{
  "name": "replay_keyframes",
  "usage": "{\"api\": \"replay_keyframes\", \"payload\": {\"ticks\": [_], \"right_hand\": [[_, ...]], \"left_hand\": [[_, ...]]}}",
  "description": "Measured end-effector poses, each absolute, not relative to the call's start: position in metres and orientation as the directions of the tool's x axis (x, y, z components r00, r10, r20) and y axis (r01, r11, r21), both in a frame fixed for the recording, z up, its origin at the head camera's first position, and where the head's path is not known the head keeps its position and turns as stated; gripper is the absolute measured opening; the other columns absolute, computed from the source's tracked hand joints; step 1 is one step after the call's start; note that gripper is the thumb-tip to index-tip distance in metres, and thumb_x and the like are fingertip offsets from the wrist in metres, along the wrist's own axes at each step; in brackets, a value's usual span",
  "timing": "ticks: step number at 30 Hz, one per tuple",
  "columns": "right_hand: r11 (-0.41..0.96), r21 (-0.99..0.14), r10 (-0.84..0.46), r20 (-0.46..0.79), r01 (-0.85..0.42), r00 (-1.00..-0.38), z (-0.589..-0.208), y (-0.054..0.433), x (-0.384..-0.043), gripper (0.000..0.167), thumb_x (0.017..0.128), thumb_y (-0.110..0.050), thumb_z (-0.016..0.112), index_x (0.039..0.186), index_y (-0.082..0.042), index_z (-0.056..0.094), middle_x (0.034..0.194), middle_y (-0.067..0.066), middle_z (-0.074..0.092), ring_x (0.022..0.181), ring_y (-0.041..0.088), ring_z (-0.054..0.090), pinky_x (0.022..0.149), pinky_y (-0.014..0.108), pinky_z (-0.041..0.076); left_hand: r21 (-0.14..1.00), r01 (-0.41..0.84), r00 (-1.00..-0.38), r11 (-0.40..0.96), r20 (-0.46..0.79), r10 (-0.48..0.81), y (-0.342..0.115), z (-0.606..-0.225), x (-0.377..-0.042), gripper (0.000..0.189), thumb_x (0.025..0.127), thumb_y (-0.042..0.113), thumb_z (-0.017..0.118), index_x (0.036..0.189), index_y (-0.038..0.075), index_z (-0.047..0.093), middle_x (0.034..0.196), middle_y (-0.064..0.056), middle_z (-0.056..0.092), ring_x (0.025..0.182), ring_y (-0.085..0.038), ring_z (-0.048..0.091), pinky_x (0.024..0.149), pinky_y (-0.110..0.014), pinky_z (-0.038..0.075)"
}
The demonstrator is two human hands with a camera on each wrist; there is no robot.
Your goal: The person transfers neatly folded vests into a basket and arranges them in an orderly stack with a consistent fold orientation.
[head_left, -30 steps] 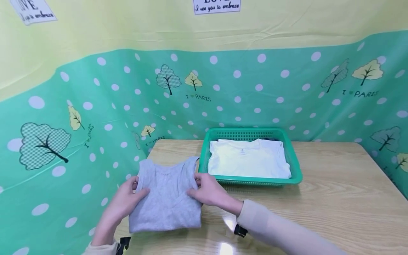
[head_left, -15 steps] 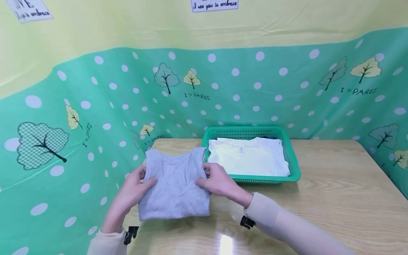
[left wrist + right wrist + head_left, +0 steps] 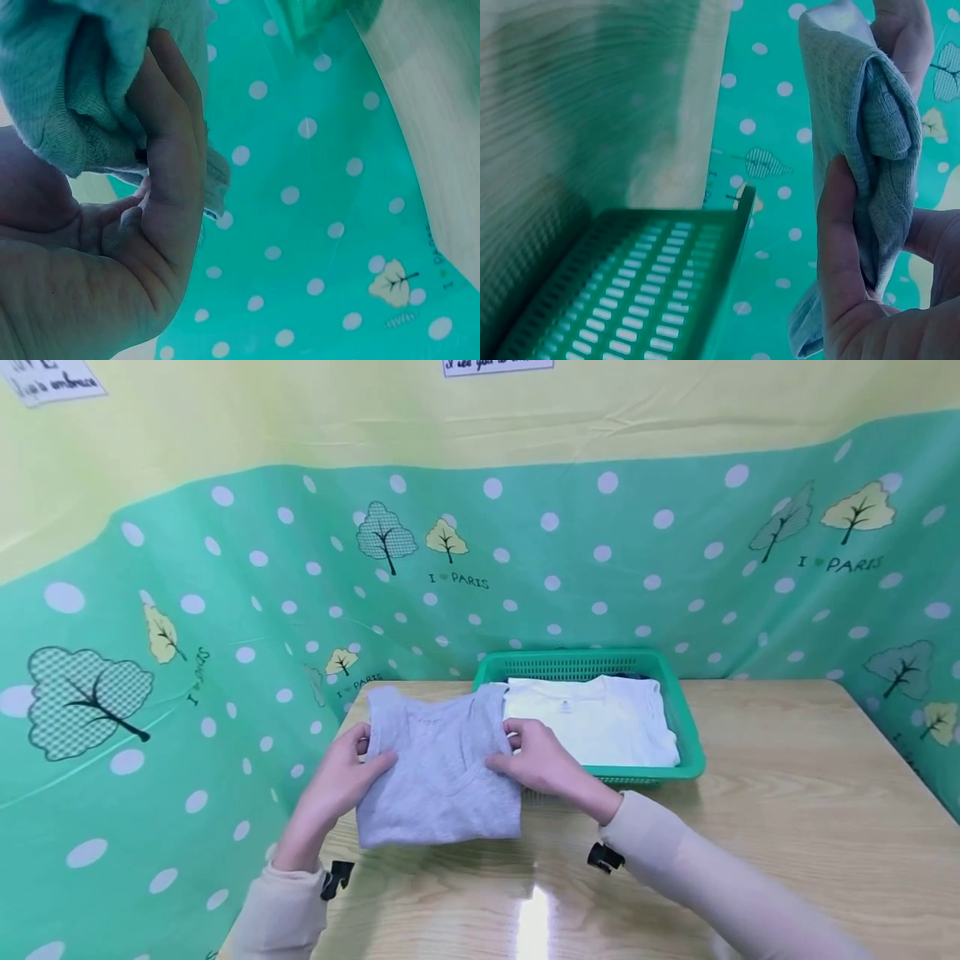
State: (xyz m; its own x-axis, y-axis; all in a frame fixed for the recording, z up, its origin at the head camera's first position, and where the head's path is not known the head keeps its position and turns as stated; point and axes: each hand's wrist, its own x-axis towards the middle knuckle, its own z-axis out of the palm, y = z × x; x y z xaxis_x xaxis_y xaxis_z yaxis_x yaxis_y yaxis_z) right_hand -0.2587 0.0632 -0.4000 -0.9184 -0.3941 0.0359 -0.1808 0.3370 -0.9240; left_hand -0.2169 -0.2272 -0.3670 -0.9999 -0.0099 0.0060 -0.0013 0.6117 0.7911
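A folded light grey sleeveless top (image 3: 438, 777) hangs above the table between my two hands, its neckline toward the back. My left hand (image 3: 347, 781) pinches its left edge, thumb on the front and fingers behind. On the opposite edge my right hand (image 3: 543, 760) grips the cloth the same way. In the right wrist view the folded layers of the top (image 3: 855, 127) show between thumb and fingers. The top's right shoulder overlaps the near left corner of a green plastic basket (image 3: 686, 727). Inside the basket lies a folded white shirt (image 3: 600, 722).
A wooden table (image 3: 795, 802) carries the basket near its back edge. Something dark peeks out behind the white shirt (image 3: 630, 677). A green and yellow printed curtain (image 3: 555, 560) hangs along the back and left side.
Both hands have carried the grey top up and to the right, toward the basket. Its right shoulder now covers the basket's left corner. The grip has not changed.
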Motion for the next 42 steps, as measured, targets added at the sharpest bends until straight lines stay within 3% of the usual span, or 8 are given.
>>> {"api": "replay_keyframes", "payload": {"ticks": [13,34,42], "right_hand": [[0.335,-0.931,-0.362,0.013,-0.143,-0.932,-0.401,0.089,-0.273,0.027,0.093,-0.008,0.076,0.116,0.003,0.066,0.100,0.013,0.076,0.083,0.021,0.072,0.072,0.036,0.060],[0.368,-0.927,-0.307,-0.043,-0.077,-0.951,-0.392,0.118,-0.282,0.032,0.096,-0.007,0.074,0.123,0.006,0.063,0.111,0.022,0.074,0.089,0.026,0.074,0.073,0.039,0.062],[0.395,-0.915,-0.293,-0.044,-0.079,-0.955,-0.396,0.133,-0.289,0.035,0.096,-0.009,0.074,0.125,0.006,0.062,0.111,0.022,0.074,0.090,0.027,0.074,0.073,0.040,0.062]], "left_hand": [[0.800,0.049,-0.999,0.598,0.043,0.024,-0.205,-0.368,-0.239,0.032,0.099,0.010,0.068,0.126,-0.007,0.058,0.122,-0.026,0.066,0.106,-0.033,0.066,0.085,-0.041,0.058],[0.800,0.076,-0.997,0.595,0.043,0.071,-0.175,-0.367,-0.263,0.040,0.097,0.013,0.069,0.133,-0.002,0.058,0.129,-0.022,0.066,0.115,-0.034,0.064,0.092,-0.046,0.057],[0.791,0.097,-0.994,0.604,0.043,0.104,-0.162,-0.368,-0.274,0.040,0.096,0.011,0.069,0.133,-0.001,0.059,0.124,-0.020,0.067,0.111,-0.032,0.065,0.091,-0.045,0.057]]}}
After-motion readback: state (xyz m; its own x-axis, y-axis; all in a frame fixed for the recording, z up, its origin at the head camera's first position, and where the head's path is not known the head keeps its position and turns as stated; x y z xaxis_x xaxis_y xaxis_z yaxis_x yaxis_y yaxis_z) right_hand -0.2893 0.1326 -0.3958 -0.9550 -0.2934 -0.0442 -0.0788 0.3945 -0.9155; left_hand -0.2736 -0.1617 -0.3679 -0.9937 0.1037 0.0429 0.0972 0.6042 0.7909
